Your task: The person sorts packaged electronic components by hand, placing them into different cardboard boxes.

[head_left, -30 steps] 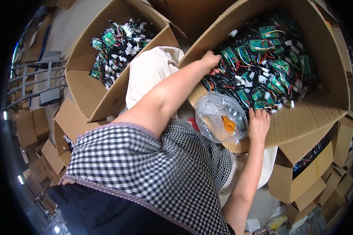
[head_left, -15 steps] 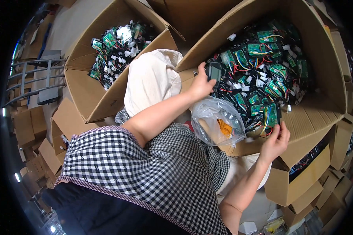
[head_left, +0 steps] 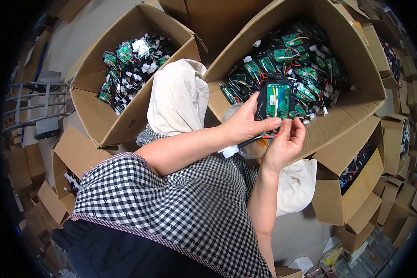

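A green circuit board (head_left: 278,98) in a black housing, with yellow, white and blue wires across it, is held up over the front of the large right box. My left hand (head_left: 245,121) grips its left side, thumb across the lower edge. At the lower right corner, the closed fingertips of my right hand (head_left: 285,142) pinch the same board beside a red wire. A black cable runs out under my left hand to a white connector (head_left: 228,151). Partly behind the hands is a clear plastic bag (head_left: 250,150) with something orange in it.
The large cardboard box (head_left: 356,111) holds a heap of wired circuit boards. Another cardboard box (head_left: 90,95) with similar boards stands at left. Open cartons (head_left: 331,204) sit at lower right, near pale cloth (head_left: 296,185) over my knee. A grey metal rack (head_left: 46,104) is far left.
Both hands have come together in front of the large box. The screen unit that was in my left hand no longer shows its screen; a wired board faces up between both hands.
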The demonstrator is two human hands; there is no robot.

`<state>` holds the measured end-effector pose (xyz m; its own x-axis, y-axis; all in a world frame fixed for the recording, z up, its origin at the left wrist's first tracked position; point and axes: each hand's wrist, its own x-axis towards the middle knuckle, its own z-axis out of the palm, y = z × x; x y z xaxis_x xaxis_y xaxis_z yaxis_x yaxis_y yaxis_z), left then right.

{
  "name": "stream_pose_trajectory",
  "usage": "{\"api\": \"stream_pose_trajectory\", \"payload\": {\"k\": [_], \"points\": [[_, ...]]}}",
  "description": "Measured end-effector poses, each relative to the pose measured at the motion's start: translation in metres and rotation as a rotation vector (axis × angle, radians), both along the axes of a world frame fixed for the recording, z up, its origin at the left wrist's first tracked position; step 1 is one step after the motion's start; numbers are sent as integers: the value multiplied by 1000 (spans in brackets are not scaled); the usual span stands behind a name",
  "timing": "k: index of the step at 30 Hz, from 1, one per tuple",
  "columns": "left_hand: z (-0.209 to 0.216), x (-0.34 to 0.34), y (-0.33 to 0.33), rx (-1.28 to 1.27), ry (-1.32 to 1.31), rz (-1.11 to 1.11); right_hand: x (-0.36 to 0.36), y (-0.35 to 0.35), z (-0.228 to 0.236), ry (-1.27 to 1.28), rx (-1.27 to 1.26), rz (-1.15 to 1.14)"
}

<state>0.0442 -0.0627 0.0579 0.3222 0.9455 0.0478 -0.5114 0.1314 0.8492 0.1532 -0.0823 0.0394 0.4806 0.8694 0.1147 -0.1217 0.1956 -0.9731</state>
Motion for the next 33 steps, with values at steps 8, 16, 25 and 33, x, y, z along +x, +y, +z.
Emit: {"api": "stream_pose_trajectory", "payload": {"k": [8,16,25,33], "points": [[-24,-21,15,323,693,-63,38,2,-14,-244,-3,93],[-25,-1,29,599,724,79,39,32,5,568,156,276],[-35,-33,29,-159,385,-286,63,22,-57,408,-210,237],[-46,-49,23,-196,339,-153,65,14,-157,-999,-582,186]]}}
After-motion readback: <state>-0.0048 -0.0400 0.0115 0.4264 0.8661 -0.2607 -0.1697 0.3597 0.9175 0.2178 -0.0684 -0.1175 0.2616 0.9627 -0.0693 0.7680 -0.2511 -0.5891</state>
